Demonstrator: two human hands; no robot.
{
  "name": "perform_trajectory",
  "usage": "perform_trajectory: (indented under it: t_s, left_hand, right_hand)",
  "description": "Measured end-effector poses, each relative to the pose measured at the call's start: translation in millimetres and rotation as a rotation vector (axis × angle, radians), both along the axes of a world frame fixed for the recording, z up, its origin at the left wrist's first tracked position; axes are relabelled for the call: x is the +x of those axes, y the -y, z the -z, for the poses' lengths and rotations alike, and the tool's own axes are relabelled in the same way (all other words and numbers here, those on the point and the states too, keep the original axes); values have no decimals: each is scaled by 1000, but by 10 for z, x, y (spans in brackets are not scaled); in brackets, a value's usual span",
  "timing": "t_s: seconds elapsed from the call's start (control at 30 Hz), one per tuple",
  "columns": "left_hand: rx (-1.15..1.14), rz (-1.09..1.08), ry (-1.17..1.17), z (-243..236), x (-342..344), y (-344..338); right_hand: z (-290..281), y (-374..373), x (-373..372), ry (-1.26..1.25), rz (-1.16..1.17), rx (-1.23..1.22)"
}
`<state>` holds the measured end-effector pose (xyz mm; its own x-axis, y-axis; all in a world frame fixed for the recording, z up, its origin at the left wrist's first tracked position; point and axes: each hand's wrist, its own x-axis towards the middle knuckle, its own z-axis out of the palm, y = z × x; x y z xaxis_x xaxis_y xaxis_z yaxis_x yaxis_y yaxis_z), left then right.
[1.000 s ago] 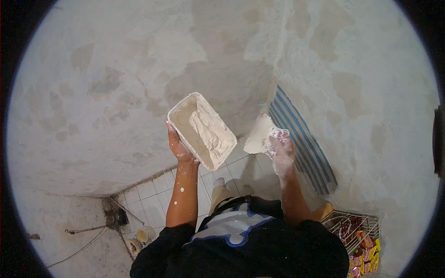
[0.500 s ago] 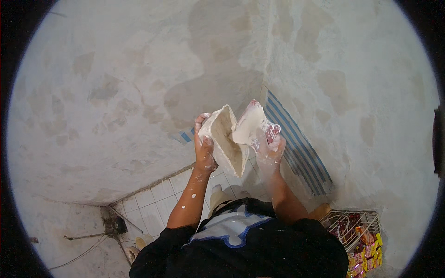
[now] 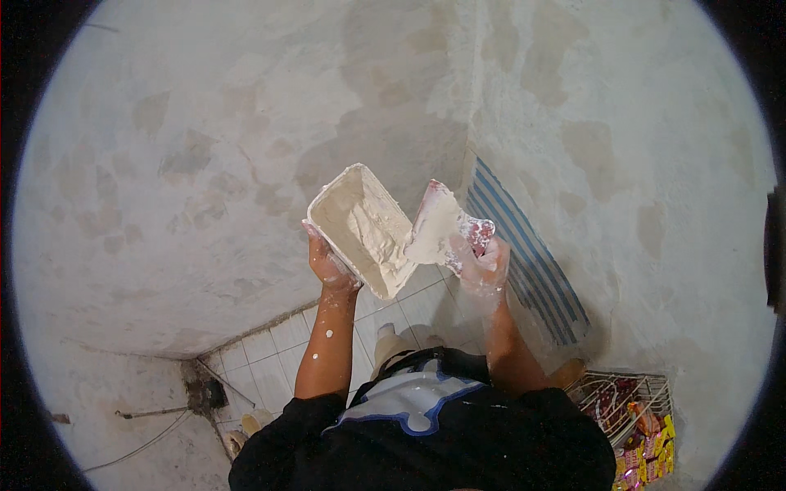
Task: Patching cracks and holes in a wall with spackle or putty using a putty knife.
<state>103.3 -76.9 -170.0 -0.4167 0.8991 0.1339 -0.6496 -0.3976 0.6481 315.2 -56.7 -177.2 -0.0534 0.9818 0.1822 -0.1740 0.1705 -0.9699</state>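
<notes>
In my left hand (image 3: pixel 326 260) is an off-white rectangular tub (image 3: pixel 336 209) smeared around the rim, its opening upward, with thick cream paste (image 3: pixel 375 237) inside. My fingers wrap around the tub's left side. My right hand (image 3: pixel 483 270), coated in white paste, grips a wide scraper (image 3: pixel 435 225) with a reddish body largely covered in paste. The scraper's blade is at the tub's right rim; I cannot tell exactly whether they touch. White spots dot my left forearm.
Patchy plastered walls (image 3: pixel 655 123) meet in a corner ahead. A blue-striped sheet (image 3: pixel 528 262) lies along the lower right wall. Below are white floor tiles (image 3: pixel 258 348), pipes (image 3: pixel 151 412) at lower left, and a wire rack (image 3: pixel 622 393) with colourful packets (image 3: pixel 655 450) at lower right.
A half second ago the tub was tipped onto its side against the scraper; it has turned back upward, showing the paste. Since a second ago the scraper has moved left to the tub's rim.
</notes>
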Motion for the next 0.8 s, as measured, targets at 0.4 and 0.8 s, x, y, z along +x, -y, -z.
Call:
perform_trajectory:
  t_s: [0.4, 0.8]
  left_hand:
    - [179, 306, -253, -58, 80, -67]
    - [152, 280, -215, -139, 89, -79]
  right_hand:
    - [-358, 129, -331, 261, 153, 301]
    - [-572, 143, -335, 683, 179, 426]
